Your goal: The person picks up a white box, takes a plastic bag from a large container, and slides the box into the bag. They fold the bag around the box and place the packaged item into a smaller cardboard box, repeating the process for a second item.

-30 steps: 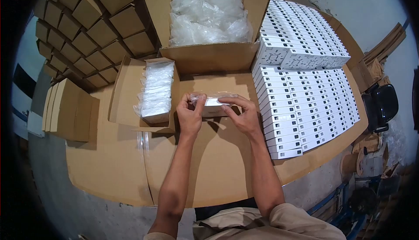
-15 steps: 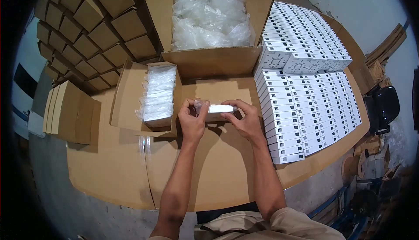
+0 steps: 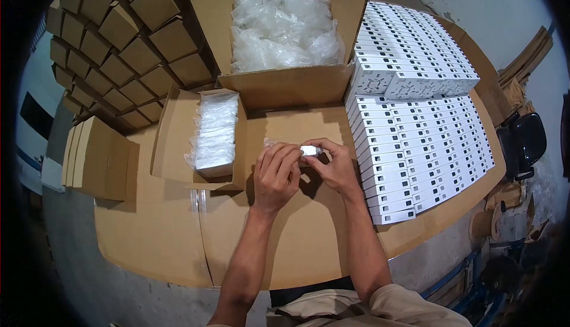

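A small white box [image 3: 310, 150] in clear plastic is held between my two hands above the cardboard-covered table. My right hand [image 3: 335, 169] pinches its right end between thumb and fingers. Bent over its left part, the fingers of my left hand [image 3: 276, 175] hide much of it, with a bit of plastic showing behind them. To the left, an open carton [image 3: 178, 131] holds a row of plastic-wrapped white boxes [image 3: 215, 134]. Behind my hands, a larger open carton [image 3: 285, 86] is filled with clear plastic bags [image 3: 285, 27].
Stacked white boxes [image 3: 415, 149] rise close to the right of my right hand. Brown cartons [image 3: 139, 45] are piled at the back left, and more brown boxes [image 3: 98, 158] stand at the left table edge. A black chair [image 3: 525, 143] is at the far right.
My left hand has turned over, its fingers now lying across the white box and covering its left part. The right hand still holds the right end.
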Action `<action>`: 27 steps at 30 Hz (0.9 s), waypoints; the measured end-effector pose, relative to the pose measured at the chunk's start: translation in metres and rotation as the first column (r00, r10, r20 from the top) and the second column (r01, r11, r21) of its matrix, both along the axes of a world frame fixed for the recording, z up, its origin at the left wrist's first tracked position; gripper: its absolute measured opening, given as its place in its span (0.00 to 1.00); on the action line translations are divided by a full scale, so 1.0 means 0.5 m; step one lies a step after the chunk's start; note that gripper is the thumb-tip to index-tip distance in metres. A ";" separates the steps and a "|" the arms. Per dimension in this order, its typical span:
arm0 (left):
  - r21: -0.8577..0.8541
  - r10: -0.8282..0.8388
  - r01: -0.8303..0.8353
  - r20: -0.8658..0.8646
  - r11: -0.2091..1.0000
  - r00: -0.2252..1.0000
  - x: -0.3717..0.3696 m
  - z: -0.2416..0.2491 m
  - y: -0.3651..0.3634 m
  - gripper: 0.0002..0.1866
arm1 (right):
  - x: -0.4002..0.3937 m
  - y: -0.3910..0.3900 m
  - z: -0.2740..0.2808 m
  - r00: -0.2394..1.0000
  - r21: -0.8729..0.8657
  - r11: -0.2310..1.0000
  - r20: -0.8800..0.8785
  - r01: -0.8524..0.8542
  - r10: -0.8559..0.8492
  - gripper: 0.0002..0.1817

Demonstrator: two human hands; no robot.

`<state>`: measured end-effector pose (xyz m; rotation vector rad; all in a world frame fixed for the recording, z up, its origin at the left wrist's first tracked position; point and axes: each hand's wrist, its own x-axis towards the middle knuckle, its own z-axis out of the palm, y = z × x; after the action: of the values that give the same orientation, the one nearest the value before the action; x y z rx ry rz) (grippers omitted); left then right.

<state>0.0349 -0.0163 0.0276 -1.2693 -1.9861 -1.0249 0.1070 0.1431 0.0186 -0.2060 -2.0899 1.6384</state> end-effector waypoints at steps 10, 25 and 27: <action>0.091 -0.091 0.065 0.308 0.994 0.947 -0.021 -0.006 -0.008 0.15 | -0.001 0.004 0.014 0.998 0.096 0.995 -0.062 -0.008 0.014 0.16; 0.246 -0.203 0.032 0.709 0.969 0.675 -0.014 -0.035 -0.009 0.24 | 0.002 -0.003 0.020 0.989 0.252 0.960 -0.115 0.121 -0.094 0.20; 0.252 -0.208 0.029 0.724 0.967 0.658 -0.004 -0.028 -0.011 0.30 | 0.001 -0.002 0.012 0.991 0.187 0.978 -0.106 0.097 -0.078 0.18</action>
<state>0.0330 -0.0219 0.0136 -0.9228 -2.2676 -2.0357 0.1077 0.1419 0.0246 -0.1477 -2.1166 1.3585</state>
